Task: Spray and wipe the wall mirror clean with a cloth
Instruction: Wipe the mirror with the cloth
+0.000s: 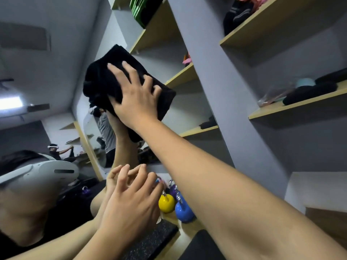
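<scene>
Two hands work at the wall mirror (56,76); right hand (135,98), fingers spread flat, presses a folded black cloth (101,85) against the upper glass; left hand (129,201) rests lower, fingertips touching the glass, loosely bent, holding nothing; kettlebells (174,205) stand below the shelves (293,107).

My right hand (135,94) is raised high on an outstretched bare arm, fingers spread flat. My left hand (131,199) sits lower, fingertips lightly bent, holding nothing.
</scene>
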A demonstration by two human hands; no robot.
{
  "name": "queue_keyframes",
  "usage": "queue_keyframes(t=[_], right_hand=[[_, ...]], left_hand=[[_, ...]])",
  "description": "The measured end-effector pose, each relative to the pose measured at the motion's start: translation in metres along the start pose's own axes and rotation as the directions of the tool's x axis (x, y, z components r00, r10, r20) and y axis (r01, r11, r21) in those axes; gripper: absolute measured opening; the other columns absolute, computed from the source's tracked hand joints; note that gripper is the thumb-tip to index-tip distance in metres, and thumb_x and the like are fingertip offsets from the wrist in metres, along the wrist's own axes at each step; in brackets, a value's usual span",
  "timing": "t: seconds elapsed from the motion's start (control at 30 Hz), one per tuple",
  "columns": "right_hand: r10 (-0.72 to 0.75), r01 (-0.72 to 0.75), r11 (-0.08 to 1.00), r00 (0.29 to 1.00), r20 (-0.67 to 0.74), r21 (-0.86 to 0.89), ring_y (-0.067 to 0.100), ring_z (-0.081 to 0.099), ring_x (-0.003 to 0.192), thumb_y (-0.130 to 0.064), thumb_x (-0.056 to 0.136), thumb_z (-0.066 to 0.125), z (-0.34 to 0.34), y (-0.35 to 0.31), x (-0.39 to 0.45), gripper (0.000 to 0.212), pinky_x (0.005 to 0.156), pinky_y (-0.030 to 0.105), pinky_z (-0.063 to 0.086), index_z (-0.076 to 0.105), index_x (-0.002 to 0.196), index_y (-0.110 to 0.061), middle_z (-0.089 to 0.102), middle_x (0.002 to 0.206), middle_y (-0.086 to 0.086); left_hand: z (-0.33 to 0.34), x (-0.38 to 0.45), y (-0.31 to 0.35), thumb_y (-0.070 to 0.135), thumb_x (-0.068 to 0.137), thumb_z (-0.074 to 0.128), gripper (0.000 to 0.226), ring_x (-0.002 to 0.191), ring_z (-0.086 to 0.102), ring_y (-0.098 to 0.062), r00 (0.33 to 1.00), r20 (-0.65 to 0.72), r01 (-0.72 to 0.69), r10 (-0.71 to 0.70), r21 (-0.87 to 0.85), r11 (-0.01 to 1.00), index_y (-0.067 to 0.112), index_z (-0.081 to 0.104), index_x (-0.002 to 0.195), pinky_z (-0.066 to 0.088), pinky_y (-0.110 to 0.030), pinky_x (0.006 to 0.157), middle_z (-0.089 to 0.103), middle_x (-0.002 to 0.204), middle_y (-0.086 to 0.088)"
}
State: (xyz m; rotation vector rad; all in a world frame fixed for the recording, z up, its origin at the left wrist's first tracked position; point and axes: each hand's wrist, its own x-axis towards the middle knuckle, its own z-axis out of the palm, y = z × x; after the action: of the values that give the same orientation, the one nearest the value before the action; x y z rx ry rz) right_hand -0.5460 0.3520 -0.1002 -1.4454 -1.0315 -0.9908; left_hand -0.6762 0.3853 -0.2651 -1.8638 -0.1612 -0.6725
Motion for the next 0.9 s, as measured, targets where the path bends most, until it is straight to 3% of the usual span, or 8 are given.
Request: queue_keyframes(t=[0.1, 0.2, 0.33, 0.43, 0.57, 0.73, 0.83, 0.9], right_hand=[[0.03, -0.028, 0.999, 0.999, -0.043, 0.035, 0.034, 0.03, 0.137, -0.051, 0.091, 0.056, 0.007, 0.041, -0.006, 0.068, 0.106, 0.056, 0.028, 0.028, 0.153, -0.049, 0.023, 0.162, -0.012], [0.273, -0.269, 0.961, 0.96, -0.059, 0.069, 0.032, 0.032, 0.138, -0.049, 0.092, 0.056, 0.018, 0.106, -0.031, 0.065, 0.106, 0.056, 0.028, 0.03, 0.151, -0.05, 0.024, 0.163, -0.014], [0.661, -0.652, 0.75, 0.748, -0.065, 0.11, 0.03, 0.033, 0.137, -0.05, 0.093, 0.056, 0.034, 0.201, -0.11, 0.061, 0.106, 0.053, 0.025, 0.032, 0.149, -0.052, 0.024, 0.162, -0.018], [0.81, -0.805, 0.586, 0.584, -0.055, 0.096, 0.03, 0.033, 0.137, -0.052, 0.095, 0.054, 0.046, 0.244, -0.181, 0.058, 0.109, 0.054, 0.025, 0.032, 0.149, -0.052, 0.025, 0.162, -0.017], [0.897, -0.894, 0.441, 0.439, -0.044, 0.074, 0.032, 0.035, 0.134, -0.05, 0.097, 0.052, 0.056, 0.272, -0.265, 0.057, 0.11, 0.057, 0.026, 0.032, 0.15, -0.049, 0.025, 0.162, -0.016], [0.978, -0.977, 0.198, 0.202, 0.045, 0.076, 0.035, 0.036, 0.131, -0.055, 0.099, 0.046, 0.055, 0.269, -0.349, 0.056, 0.108, 0.059, 0.025, 0.032, 0.152, -0.043, 0.024, 0.162, -0.015], [0.987, -0.987, 0.15, 0.153, 0.057, 0.061, 0.036, 0.033, 0.135, -0.057, 0.1, 0.044, 0.053, 0.247, -0.359, 0.06, 0.108, 0.061, 0.024, 0.03, 0.155, -0.039, 0.022, 0.163, -0.015], [0.984, -0.983, 0.175, 0.177, 0.026, 0.058, 0.035, 0.032, 0.135, -0.054, 0.1, 0.046, 0.054, 0.216, -0.354, 0.058, 0.108, 0.058, 0.023, 0.031, 0.154, -0.039, 0.023, 0.163, -0.015]], left_hand=[[-0.01, 0.032, 0.003, 0.035, 0.077, 0.051, 0.022, 0.09, 0.057, -0.033, 1.0, -0.028, 0.004, -0.005, -0.012, 1.0, 0.015, 0.058, 0.082, 0.029, -0.061, 0.105, 0.054, 0.087, -0.008], [-0.011, 0.066, 0.007, 0.035, 0.074, 0.064, 0.023, 0.099, 0.058, -0.031, 0.997, -0.077, 0.0, -0.004, -0.05, 0.999, 0.016, 0.056, 0.083, 0.029, -0.06, 0.106, 0.054, 0.092, -0.007], [0.001, 0.081, 0.019, 0.037, 0.08, 0.06, 0.025, 0.125, 0.057, -0.031, 0.998, -0.053, 0.007, -0.012, -0.105, 0.994, 0.017, 0.055, 0.094, 0.028, -0.06, 0.109, 0.062, 0.11, -0.007], [0.02, 0.069, 0.026, 0.039, 0.083, 0.057, 0.027, 0.133, 0.054, -0.034, 0.999, 0.034, -0.034, 0.036, -0.073, 0.997, 0.015, 0.059, 0.096, 0.027, -0.061, 0.109, 0.063, 0.12, -0.011], [0.028, 0.065, 0.027, 0.042, 0.089, 0.044, 0.041, 0.136, 0.052, -0.037, 0.997, 0.066, -0.029, 0.031, -0.037, 0.999, 0.011, 0.062, 0.109, 0.027, -0.063, 0.111, 0.06, 0.128, -0.016], [0.031, 0.065, 0.03, 0.043, 0.092, 0.043, 0.038, 0.139, 0.047, -0.035, 0.999, 0.038, -0.016, 0.018, -0.068, 0.998, 0.012, 0.053, 0.111, 0.022, -0.061, 0.111, 0.055, 0.129, -0.014], [0.026, 0.064, 0.027, 0.039, 0.092, 0.048, 0.034, 0.134, 0.049, -0.034, 0.997, 0.026, -0.064, 0.068, -0.12, 0.991, 0.011, 0.05, 0.111, 0.025, -0.06, 0.11, 0.056, 0.124, -0.015], [0.022, 0.062, 0.023, 0.034, 0.092, 0.048, 0.029, 0.129, 0.053, -0.033, 0.985, 0.019, -0.169, 0.174, -0.16, 0.973, 0.011, 0.053, 0.108, 0.03, -0.058, 0.109, 0.059, 0.119, -0.014]])
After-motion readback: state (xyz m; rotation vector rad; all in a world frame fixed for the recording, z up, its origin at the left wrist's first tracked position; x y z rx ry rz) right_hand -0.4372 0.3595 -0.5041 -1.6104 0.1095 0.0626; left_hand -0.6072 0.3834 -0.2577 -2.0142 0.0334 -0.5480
